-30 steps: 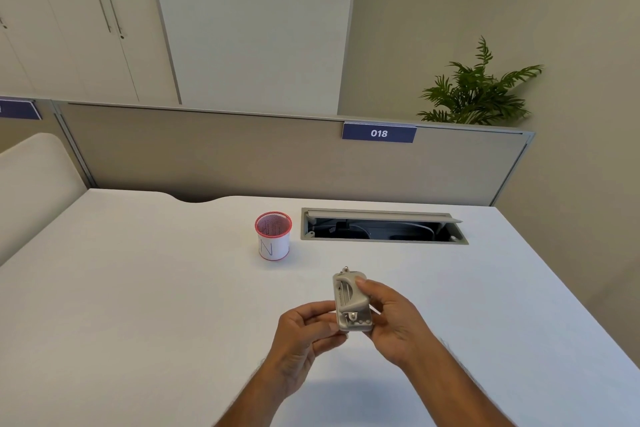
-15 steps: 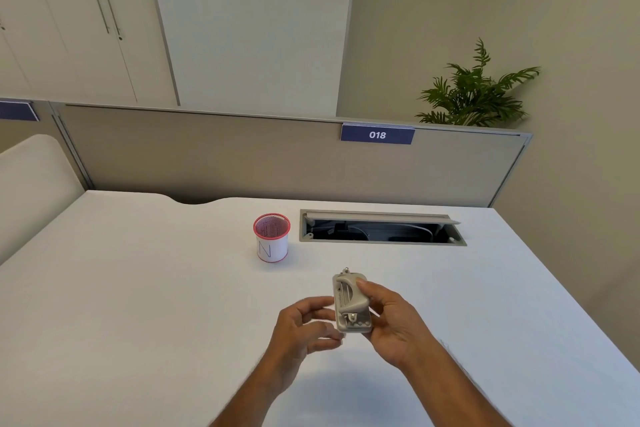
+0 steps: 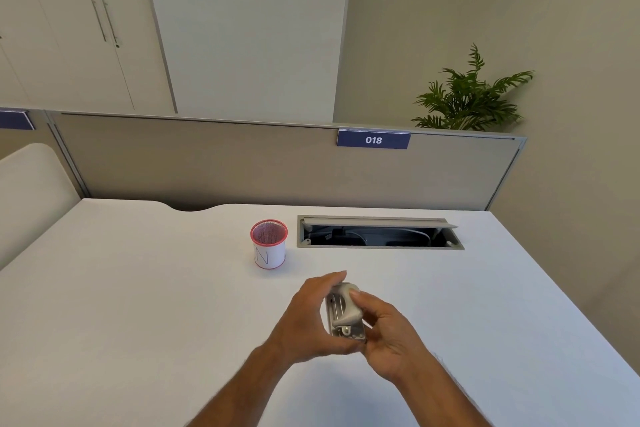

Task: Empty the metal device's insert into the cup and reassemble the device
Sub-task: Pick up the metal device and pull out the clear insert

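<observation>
I held the device [image 3: 344, 314] in both hands above the table [image 3: 138, 305], low and just right of centre in my view, clear of the surface as far as I could judge. My right hand [image 3: 388, 336] gripped it from the 3 o'clock side, thumb laid on its rounded top and fingers wrapped behind. My left hand [image 3: 308, 315] closed on it from 9 o'clock, fingers curled over the far end; whether they pinched the insert itself I could not tell, since they hid that end. The device's long axis ran from 12 to 6 o'clock, its near end, with a small bracket, pointing back at me. The cup [image 3: 269, 243], red-rimmed and upright, stood on the table at about 11 o'clock from my hands, well apart from them and nearer my left than my right. The insert appeared not yet drawn out. I judged that the coming move turned on that line: whatever came free would have to travel up and left to reach the cup's open mouth.
</observation>
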`<state>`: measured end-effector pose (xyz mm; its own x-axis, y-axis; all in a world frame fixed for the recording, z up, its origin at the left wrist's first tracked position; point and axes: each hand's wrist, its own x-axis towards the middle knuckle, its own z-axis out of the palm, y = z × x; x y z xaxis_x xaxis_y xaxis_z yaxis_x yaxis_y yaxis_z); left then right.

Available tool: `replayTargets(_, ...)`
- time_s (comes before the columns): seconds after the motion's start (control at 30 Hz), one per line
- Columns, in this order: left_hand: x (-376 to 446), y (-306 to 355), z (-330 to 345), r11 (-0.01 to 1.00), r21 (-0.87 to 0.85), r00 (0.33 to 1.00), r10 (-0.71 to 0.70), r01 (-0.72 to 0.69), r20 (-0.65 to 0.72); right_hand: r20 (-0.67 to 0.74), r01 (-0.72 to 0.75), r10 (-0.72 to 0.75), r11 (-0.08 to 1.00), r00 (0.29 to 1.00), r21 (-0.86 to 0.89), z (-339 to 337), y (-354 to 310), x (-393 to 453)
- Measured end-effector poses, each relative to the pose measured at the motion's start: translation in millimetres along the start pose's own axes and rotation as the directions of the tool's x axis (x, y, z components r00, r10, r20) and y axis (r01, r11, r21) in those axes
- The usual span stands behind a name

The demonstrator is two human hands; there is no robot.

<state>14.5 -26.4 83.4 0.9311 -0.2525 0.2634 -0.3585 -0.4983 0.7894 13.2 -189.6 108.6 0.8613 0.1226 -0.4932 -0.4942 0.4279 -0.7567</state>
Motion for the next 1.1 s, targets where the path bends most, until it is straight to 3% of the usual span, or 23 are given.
replayTargets(0.1,0,2,0,1.0,-0.021,0.999,0.004,-0.005,-0.045,0.014,-0.029,0.028,0.999,0.999,0.044,3,-2,-3)
replayTargets(0.33,-2,10,6,0.996,-0.091,0.999,-0.003,0.0,-0.032,0.082,-0.26,0.248,0.943,0.965,0.206,11,3,-4)
replayTargets(0.67,-4,10,6,0.992,-0.125,0.998,-0.002,-0.005,-0.055,0.148,-0.317,0.287,0.912,0.946,0.258,12,5,-5)
replayTargets(1.1,-7,9,9,0.976,-0.218,0.994,-0.053,0.031,-0.096,0.125,-0.289,0.262,0.908,0.957,0.305,10,13,0)
